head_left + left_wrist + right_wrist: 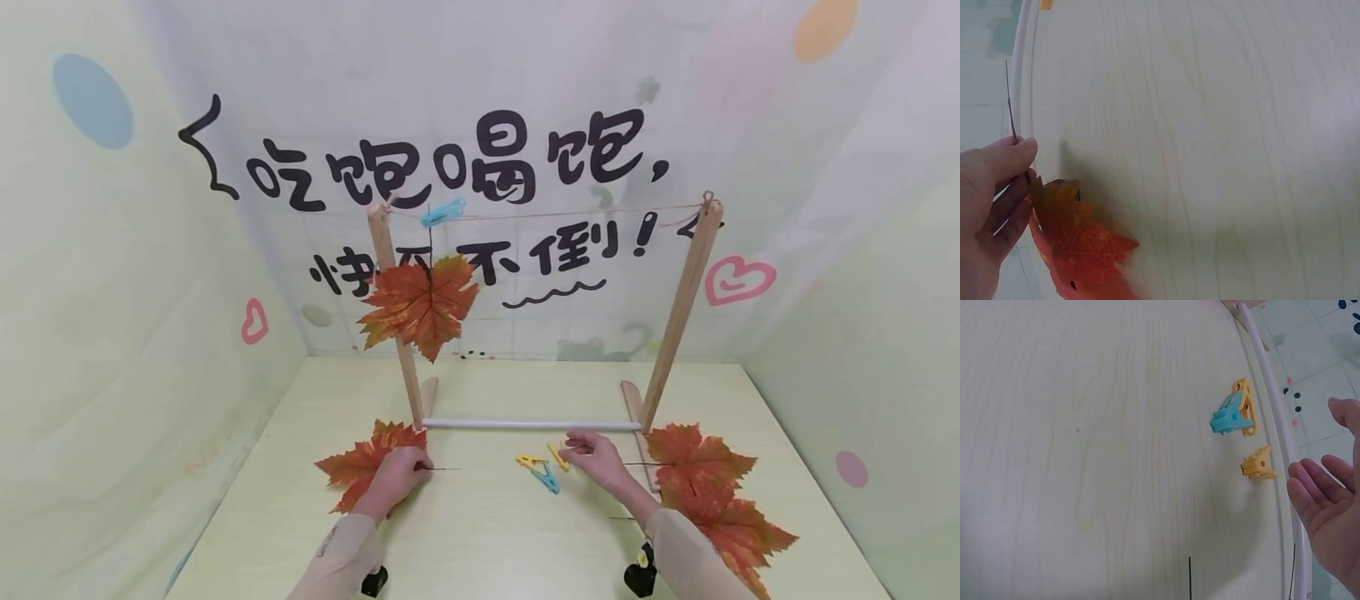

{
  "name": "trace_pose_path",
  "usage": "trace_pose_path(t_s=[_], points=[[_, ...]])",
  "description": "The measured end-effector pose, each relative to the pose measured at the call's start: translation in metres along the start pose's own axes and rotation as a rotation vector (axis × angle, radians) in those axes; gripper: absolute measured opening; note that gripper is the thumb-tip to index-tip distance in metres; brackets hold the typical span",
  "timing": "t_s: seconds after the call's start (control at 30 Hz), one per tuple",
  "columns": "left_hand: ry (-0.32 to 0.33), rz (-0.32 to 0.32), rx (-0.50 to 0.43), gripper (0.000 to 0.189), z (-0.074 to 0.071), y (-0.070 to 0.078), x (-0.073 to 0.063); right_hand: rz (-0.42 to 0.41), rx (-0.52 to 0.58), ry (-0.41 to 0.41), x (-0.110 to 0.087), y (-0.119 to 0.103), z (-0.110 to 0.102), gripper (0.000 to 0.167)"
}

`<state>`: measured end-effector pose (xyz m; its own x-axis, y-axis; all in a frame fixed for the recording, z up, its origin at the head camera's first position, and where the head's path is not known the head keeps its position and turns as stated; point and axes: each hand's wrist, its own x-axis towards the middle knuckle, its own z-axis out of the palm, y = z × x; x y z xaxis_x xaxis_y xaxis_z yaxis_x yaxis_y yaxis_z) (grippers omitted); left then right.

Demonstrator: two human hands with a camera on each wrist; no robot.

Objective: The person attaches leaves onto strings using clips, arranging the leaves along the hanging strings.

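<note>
My left hand (397, 477) pinches the thin dark stem (1009, 103) of an orange-red artificial maple leaf (365, 461) between thumb and fingers, at the table's left side. In the left wrist view the leaf hangs below those fingers. My right hand (597, 463) is beside a yellow clothespin (557, 456); in the right wrist view its fingers are spread, holding nothing, and the clothespin lies just beyond their tips. Left of that one lie a second yellow clothespin (529, 459) and a blue clothespin (1229, 417), overlapping each other.
A wooden frame with two posts (681, 321) and a white crossbar (532, 425) stands at the back. From its string (540, 217) a maple leaf (423, 302) hangs by a blue clothespin (444, 213). Two more leaves (701, 457) lie overlapping at the right.
</note>
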<state>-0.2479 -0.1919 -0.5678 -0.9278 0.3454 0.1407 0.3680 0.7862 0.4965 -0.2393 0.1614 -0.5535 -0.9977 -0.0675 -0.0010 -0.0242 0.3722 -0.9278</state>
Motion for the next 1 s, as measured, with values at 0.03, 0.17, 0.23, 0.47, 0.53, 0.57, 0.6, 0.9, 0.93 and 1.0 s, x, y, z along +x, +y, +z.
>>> trace_pose_path(t_s=[0.03, 0.17, 0.23, 0.47, 0.53, 0.57, 0.6, 0.9, 0.93, 1.0], points=[[-0.002, -0.004, -0.019, 0.007, -0.001, 0.001, 0.0, -0.003, -0.002, 0.0, 0.0, 0.0, 0.0, 0.042], [0.017, 0.006, -0.072, 0.008, -0.006, 0.002, -0.001, -0.009, -0.009, -0.005, 0.002, 0.003, 0.002, 0.043], [0.046, 0.023, -0.084, 0.008, -0.009, 0.004, 0.0, -0.01, -0.016, -0.012, 0.002, 0.005, 0.002, 0.044], [0.114, 0.068, -0.081, 0.009, -0.017, 0.013, 0.0, -0.023, -0.082, -0.027, 0.002, 0.008, 0.003, 0.042], [0.124, 0.071, -0.084, 0.009, -0.018, 0.015, 0.001, -0.021, -0.094, -0.024, 0.003, 0.01, 0.004, 0.043], [0.128, 0.065, -0.095, 0.009, -0.019, 0.017, 0.001, -0.019, -0.097, -0.023, 0.003, 0.011, 0.004, 0.043], [0.134, 0.061, -0.102, 0.009, -0.02, 0.019, 0.001, -0.015, -0.095, -0.021, 0.004, 0.013, 0.005, 0.045], [0.152, -0.009, -0.124, 0.011, -0.028, 0.023, -0.003, -0.048, -0.098, 0.009, 0.009, 0.02, 0.013, 0.049], [0.149, -0.019, -0.124, 0.011, -0.028, 0.023, -0.003, -0.054, -0.109, 0.013, 0.01, 0.02, 0.013, 0.048], [0.144, -0.028, -0.123, 0.011, -0.029, 0.023, -0.004, -0.053, -0.137, 0.027, 0.012, 0.022, 0.015, 0.047]])
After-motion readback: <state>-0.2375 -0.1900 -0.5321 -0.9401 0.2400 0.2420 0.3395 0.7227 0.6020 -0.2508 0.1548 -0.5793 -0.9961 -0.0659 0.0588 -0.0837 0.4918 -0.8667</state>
